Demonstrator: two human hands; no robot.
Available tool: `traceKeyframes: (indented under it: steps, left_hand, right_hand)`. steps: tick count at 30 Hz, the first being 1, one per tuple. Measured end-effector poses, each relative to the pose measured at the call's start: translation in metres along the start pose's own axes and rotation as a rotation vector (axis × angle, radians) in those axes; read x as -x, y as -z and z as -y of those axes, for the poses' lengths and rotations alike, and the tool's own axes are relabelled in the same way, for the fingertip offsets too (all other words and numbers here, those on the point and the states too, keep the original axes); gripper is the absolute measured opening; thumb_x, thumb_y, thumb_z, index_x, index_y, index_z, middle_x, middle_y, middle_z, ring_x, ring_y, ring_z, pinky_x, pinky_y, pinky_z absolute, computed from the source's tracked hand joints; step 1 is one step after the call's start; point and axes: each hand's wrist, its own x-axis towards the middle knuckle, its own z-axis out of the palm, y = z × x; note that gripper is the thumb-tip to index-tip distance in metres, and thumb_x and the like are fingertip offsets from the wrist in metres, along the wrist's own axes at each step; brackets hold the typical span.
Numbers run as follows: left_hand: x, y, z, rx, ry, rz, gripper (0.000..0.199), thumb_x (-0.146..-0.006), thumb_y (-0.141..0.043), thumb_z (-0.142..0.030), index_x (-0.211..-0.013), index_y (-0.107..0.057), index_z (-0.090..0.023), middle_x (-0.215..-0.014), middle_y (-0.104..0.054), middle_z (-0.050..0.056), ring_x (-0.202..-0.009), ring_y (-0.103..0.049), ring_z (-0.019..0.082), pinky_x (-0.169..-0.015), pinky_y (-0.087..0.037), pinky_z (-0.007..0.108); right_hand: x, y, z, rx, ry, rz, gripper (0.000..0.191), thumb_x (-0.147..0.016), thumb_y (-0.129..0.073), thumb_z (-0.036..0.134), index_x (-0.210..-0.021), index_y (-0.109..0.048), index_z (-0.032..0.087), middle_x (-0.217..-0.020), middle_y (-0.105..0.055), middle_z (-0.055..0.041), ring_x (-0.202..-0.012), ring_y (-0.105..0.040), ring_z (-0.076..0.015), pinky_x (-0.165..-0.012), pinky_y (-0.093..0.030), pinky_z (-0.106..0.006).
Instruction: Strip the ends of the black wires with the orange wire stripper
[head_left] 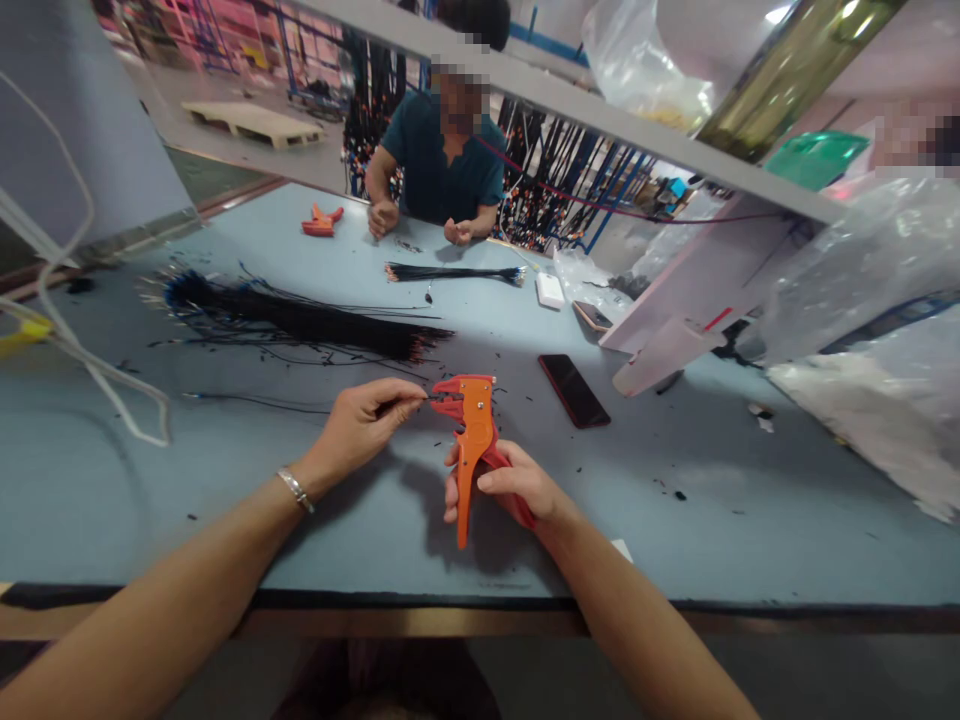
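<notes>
An orange and red wire stripper [474, 430] stands upright in my right hand [517, 480], whose fingers wrap round its handles. Its jaws point left, toward my left hand [371, 420]. Between thumb and fingertips my left hand pinches a thin black wire [277, 403], which trails leftward over the table to a blue and silver tip. The wire's other end is at the stripper's jaws; whether they are closed on it cannot be made out. Behind my left hand lies a large bundle of black wires [300, 318] with blue ends at left and reddish ends at right.
Across the blue-grey table [675, 540] sits a person [442, 160] with both hands over the far edge. A second stripper [321, 221], a smaller wire bundle [454, 273], a white box [550, 290], a phone [574, 390] and a white cable [97, 375] lie around.
</notes>
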Motion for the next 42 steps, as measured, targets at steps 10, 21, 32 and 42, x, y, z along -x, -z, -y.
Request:
traceKeyframes:
  steps: [10,21,32,42]
  left_hand:
    - [0.001,0.003,-0.007,-0.037,-0.033,0.063,0.021,-0.087,-0.056,-0.031,-0.086,-0.070,-0.015,-0.080,-0.070,0.003,-0.073,-0.062,0.014,-0.069,-0.049,0.022]
    - [0.003,0.005,-0.008,-0.099,-0.092,0.103,0.023,-0.089,-0.050,-0.029,-0.087,-0.068,-0.015,-0.075,-0.065,0.001,-0.067,-0.057,0.013,-0.064,-0.045,0.022]
    - [0.002,0.007,-0.013,-0.101,-0.101,0.124,0.025,-0.088,-0.048,-0.030,-0.084,-0.067,-0.015,-0.072,-0.063,0.002,-0.065,-0.054,0.013,-0.062,-0.043,0.021]
    - [0.002,0.006,-0.016,-0.101,-0.108,0.125,0.024,-0.089,-0.048,-0.030,-0.081,-0.066,-0.015,-0.070,-0.063,0.001,-0.063,-0.053,0.012,-0.061,-0.042,0.020]
  right_hand:
    - [0.001,-0.002,-0.001,0.054,-0.001,-0.005,0.038,-0.076,-0.074,0.027,-0.107,-0.060,0.008,-0.085,-0.073,-0.0116,-0.074,-0.073,-0.0250,-0.069,-0.058,-0.038]
    - [0.001,-0.004,-0.003,0.107,0.018,-0.047,0.037,-0.076,-0.075,0.032,-0.100,-0.058,0.010,-0.083,-0.072,-0.0089,-0.070,-0.072,-0.0227,-0.065,-0.058,-0.035]
    - [0.000,-0.005,-0.004,0.174,0.025,-0.039,0.036,-0.077,-0.076,0.037,-0.094,-0.058,0.012,-0.078,-0.068,-0.0064,-0.067,-0.067,-0.0185,-0.061,-0.056,-0.032]
    - [0.001,-0.010,-0.005,0.212,0.036,-0.085,0.034,-0.078,-0.075,0.040,-0.086,-0.056,0.012,-0.070,-0.064,-0.0039,-0.058,-0.064,-0.0163,-0.053,-0.055,-0.029]
